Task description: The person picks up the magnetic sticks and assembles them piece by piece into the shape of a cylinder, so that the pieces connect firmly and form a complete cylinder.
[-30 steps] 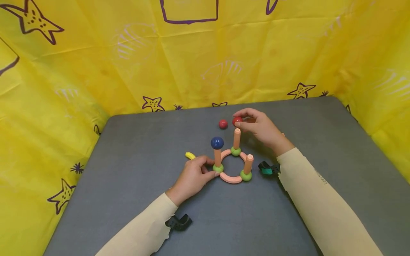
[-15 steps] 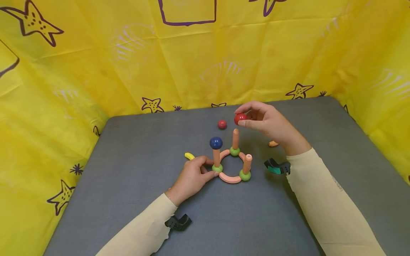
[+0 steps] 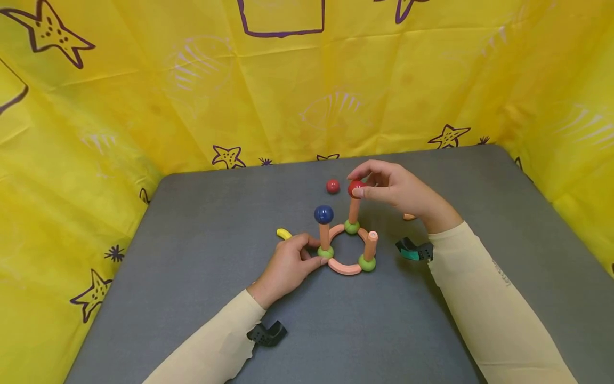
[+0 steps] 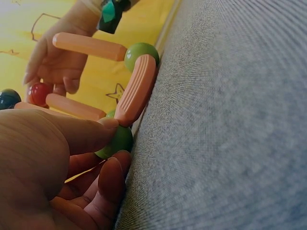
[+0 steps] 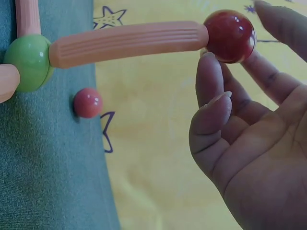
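Note:
A ring of salmon-coloured curved sticks point(image 3: 345, 268) and green balls lies on the table, with three salmon sticks standing up from the balls. My left hand point(image 3: 288, 264) pinches the left green ball point(image 4: 120, 141) at its base. Above that ball, a blue ball point(image 3: 323, 214) tops the left upright stick. My right hand point(image 3: 403, 194) holds a red ball point(image 5: 231, 36) with thumb and fingers, and the ball touches the top end of the rear upright stick point(image 5: 129, 43). At front right, the third upright stick point(image 3: 371, 246) has a bare top.
Behind the ring, a second red ball point(image 3: 333, 186) lies on the grey table point(image 3: 216, 229). Partly hidden by my left hand is a yellow curved piece point(image 3: 284, 233). A salmon piece point(image 3: 409, 217) lies below my right wrist. Yellow cloth point(image 3: 268, 96) hangs around the table's back and sides.
My right hand lifted the red ball, shifted slightly right, then lowered it onto the rear stick's top. The left hand stays on the green ball.

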The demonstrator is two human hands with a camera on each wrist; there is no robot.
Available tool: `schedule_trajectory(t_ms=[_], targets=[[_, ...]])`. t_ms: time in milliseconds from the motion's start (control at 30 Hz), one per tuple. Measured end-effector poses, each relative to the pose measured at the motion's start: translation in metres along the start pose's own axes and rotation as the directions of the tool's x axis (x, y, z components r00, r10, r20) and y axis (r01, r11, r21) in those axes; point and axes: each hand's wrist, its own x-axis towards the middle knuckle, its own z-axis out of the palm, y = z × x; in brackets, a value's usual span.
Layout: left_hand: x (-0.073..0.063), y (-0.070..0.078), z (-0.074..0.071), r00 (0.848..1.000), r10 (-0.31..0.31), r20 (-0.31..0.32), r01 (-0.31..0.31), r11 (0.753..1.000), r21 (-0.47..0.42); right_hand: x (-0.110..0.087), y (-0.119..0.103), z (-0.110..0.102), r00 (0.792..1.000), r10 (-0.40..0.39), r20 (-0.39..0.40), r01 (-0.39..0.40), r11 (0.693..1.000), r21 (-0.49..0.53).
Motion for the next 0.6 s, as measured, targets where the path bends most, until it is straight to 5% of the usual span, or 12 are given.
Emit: schedule_trajectory(t_ms=[367, 600], targets=[[0.001, -0.002, 0.000, 1.000, 0.010, -0.006, -0.010, 1.000, -0.001, 0.004, 0.011, -0.001, 0.987, 0.053, -0.154, -0.053, 0.999, 0.004], [0.001, -0.002, 0.000, 1.000, 0.013, -0.004, -0.013, 1.000, 0.000, 0.013, 0.037, 0.005, 0.958, 0.122, -0.258, -0.086, 0.986, 0.145]])
